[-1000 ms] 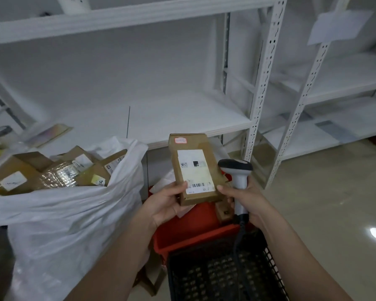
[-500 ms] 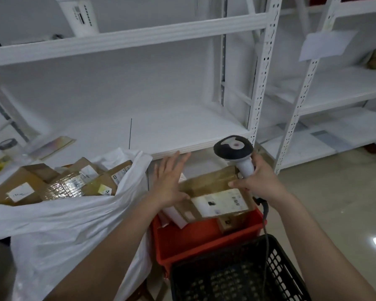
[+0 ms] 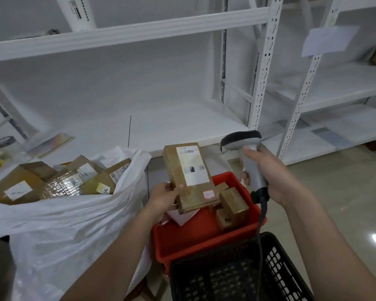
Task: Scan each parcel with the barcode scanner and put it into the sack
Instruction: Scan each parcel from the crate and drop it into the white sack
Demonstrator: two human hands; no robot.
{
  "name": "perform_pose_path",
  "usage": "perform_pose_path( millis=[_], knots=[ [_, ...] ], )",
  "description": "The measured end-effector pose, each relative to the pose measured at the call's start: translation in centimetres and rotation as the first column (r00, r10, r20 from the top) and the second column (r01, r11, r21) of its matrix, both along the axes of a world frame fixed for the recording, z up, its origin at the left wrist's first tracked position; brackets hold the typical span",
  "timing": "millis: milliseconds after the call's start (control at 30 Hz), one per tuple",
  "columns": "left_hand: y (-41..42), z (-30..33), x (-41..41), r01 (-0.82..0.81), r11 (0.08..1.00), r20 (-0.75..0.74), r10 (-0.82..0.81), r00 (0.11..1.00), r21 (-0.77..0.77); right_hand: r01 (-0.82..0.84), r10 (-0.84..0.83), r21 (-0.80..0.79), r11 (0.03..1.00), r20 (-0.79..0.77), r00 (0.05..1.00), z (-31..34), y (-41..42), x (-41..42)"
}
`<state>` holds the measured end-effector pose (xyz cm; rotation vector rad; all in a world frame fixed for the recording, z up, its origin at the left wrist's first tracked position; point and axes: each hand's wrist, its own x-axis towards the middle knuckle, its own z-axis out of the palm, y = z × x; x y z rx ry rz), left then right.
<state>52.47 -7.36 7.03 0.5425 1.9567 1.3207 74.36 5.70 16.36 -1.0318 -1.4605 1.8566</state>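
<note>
My left hand (image 3: 164, 197) grips the near corner of a flat brown cardboard parcel (image 3: 178, 170) and holds it tilted above the red crate (image 3: 204, 240). Its white label faces up, with the barcode at the far end. Just right of the parcel, my right hand (image 3: 269, 177) grips the grey barcode scanner (image 3: 245, 148) by its handle. The scanner's dark head sits level with the parcel's far end, and its cable hangs down. The white sack (image 3: 59, 227) stands open at the left, holding several brown parcels (image 3: 59, 181).
More small brown boxes (image 3: 232, 205) and a pink packet lie in the red crate. A black mesh basket (image 3: 234, 272) stands in front of it. White metal shelving (image 3: 182, 131) runs behind, with a tape roll (image 3: 6, 142) at far left. Tiled floor lies to the right.
The parcel was turned end for end between my hands, so its barcode now points away. My left hand went flat on it, then regripped its corner. The scanner rose upright beside it.
</note>
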Motion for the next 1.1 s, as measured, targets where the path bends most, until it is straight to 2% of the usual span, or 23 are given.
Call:
perform_pose_path(
  millis=[67, 267, 700, 800, 867, 967, 1100],
  knots=[
    [0.0, -0.2, -0.1, -0.042, 0.999, 0.011, 0.042, 0.999, 0.01, -0.06, 0.06, -0.014, 0.998, -0.044, 0.997, 1.2, -0.6, 0.0],
    [-0.4, -0.4, -0.4, -0.085, 0.996, 0.037, 0.085, 0.996, 0.001, -0.105, 0.104, 0.133, 0.985, 0.017, 0.994, 4.5, -2.9, -0.2],
    [-1.8, 0.6, -0.4, -0.119, 0.992, 0.08, 0.115, 0.99, 0.049, -0.107, 0.111, 0.145, 0.984, -0.021, 0.994, 7.4, -5.3, -0.7],
    [-2.6, 1.8, -1.0, -0.119, 0.987, 0.044, 0.115, 0.992, 0.109, -0.137, 0.141, 0.15, 0.979, -0.017, 0.99, 7.4, -5.8, -1.7],
    [-3.4, 3.4, -2.2, -0.166, 0.968, -0.043, 0.177, 0.983, 0.191, -0.146, 0.151, 0.129, 0.981, -0.023, 0.988, 7.2, -6.3, -2.8],
    [-5.7, 6.6, -5.3, -0.293, 0.902, -0.209, 0.368, 0.906, 0.318, -0.129, 0.131, 0.069, 0.989, -0.022, 0.991, 6.7, -7.4, -5.0],
    [-10.1, 10.5, -11.0, -0.451, 0.778, -0.437, 0.622, 0.65, 0.437, -0.153, 0.153, 0.027, 0.988, -0.01, 0.988, 5.9, -9.1, -7.7]
  ],
)
